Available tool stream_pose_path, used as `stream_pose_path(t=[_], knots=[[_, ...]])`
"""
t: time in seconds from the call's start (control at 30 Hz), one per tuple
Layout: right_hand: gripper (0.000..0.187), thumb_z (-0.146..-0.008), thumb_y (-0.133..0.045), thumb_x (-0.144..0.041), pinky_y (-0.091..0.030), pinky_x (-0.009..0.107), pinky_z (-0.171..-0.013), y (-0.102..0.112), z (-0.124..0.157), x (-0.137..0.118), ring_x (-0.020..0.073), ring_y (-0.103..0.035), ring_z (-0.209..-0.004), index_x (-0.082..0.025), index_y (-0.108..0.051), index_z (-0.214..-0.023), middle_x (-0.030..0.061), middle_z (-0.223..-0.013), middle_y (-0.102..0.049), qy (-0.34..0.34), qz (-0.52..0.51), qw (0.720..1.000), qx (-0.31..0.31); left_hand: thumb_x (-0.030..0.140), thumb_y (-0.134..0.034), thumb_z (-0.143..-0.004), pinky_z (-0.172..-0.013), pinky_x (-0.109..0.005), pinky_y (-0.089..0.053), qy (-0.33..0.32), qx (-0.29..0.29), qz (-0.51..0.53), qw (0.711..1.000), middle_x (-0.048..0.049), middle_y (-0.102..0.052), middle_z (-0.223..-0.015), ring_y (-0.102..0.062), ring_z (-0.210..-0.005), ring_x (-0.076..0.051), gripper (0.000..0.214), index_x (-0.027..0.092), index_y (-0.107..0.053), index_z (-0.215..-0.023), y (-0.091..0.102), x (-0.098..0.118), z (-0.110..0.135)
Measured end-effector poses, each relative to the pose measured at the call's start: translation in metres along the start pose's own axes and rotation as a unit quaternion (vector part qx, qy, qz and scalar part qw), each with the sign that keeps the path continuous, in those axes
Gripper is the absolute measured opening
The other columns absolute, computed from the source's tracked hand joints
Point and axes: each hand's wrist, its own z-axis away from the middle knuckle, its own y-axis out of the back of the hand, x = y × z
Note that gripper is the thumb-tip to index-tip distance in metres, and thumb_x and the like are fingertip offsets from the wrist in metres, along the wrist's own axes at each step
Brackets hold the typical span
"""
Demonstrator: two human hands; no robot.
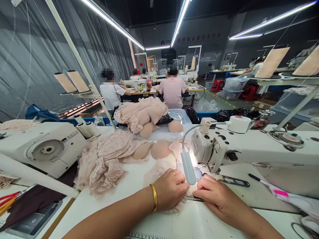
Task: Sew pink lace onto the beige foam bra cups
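My left hand (170, 188), with a gold bangle and a ring, rests with fingers curled on pale lace fabric (159, 172) lying on the white table beside the needle of the sewing machine (249, 149). My right hand (214, 196) lies close by on the right, fingers pressed together on the fabric near a thin metal tool (193, 198). A small gooseneck lamp (188, 166) hangs between my hands and hides the needle area. What my fingers pinch is hidden.
A pile of pink lace and bra cups (112, 159) lies to the left, a clear tub (174, 127) with more behind. Another machine (45, 149) stands at the left. Black snips (233, 181) and a pen (258, 179) lie to the right. Two people sit sewing at benches ahead.
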Motion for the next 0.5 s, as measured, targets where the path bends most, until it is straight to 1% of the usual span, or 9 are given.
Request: stream_pose_path(t=[0.1,0.23,0.37,0.5], knots=[[0.033,-0.102,-0.044,-0.01,-0.046,0.03,-0.067,0.0,0.0,0.0,0.0203,-0.059,-0.081,-0.028,-0.071,-0.107,0.0035,-0.086,-0.063,-0.002,0.0,1.0,0.002,0.02,-0.052,-0.098,-0.077,-0.037,-0.043,0.0,0.012,0.009,1.0,-0.0067,-0.067,-0.094,-0.054,-0.083,-0.022,0.015,0.018,-0.063,-0.109,-0.002,0.0,0.0],[0.029,-0.102,-0.045,-0.014,-0.046,0.03,-0.063,-0.001,-0.002,0.0,0.0206,-0.059,-0.076,-0.028,-0.07,-0.104,0.0026,-0.083,-0.063,-0.04,-0.006,0.999,0.02,0.02,-0.052,-0.098,-0.081,-0.037,-0.043,0.008,0.001,0.024,1.0,-0.008,-0.069,-0.098,-0.057,-0.087,-0.022,0.017,0.019,-0.064,-0.11,-0.005,-0.001,0.0],[0.026,-0.102,-0.045,-0.016,-0.047,0.03,-0.063,-0.004,-0.004,0.001,0.0205,-0.059,-0.075,-0.028,-0.068,-0.101,0.0029,-0.084,-0.062,-0.059,0.009,0.998,0.022,0.022,-0.056,-0.097,-0.087,-0.037,-0.043,0.014,-0.012,0.035,0.999,-0.0077,-0.07,-0.098,-0.061,-0.092,-0.023,0.01,0.02,-0.064,-0.103,-0.008,-0.003,-0.001],[0.027,-0.103,-0.042,-0.016,-0.047,0.029,-0.062,-0.01,-0.002,0.007,0.0201,-0.059,-0.073,-0.029,-0.067,-0.103,0.0017,-0.082,-0.058,-0.072,0.04,0.997,0.014,0.023,-0.058,-0.096,-0.092,-0.038,-0.041,0.017,-0.027,0.037,0.999,-0.0073,-0.07,-0.097,-0.061,-0.094,-0.024,0.006,0.02,-0.063,-0.096,-0.012,-0.008,-0.007]])
